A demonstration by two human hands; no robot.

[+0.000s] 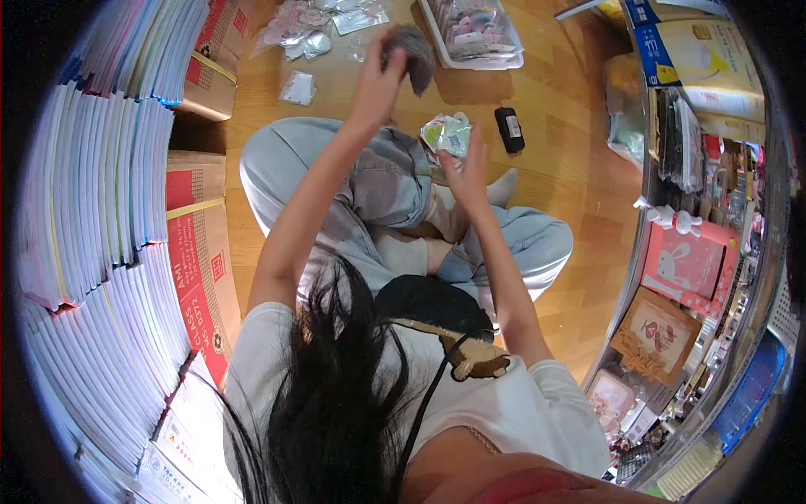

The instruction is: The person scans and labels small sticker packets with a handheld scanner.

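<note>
Here, the left fingers (397,60) grip a grey item (416,60), lifted near the far-left loose packets (319,23); the right fingers (477,144) grip held packets (451,134), left of a black case (509,130) on the floor (554,109); a white basket (480,62) sits far, beyond both.

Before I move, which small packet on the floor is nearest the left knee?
The single packet just beyond that knee; the others lie farther out.
</note>
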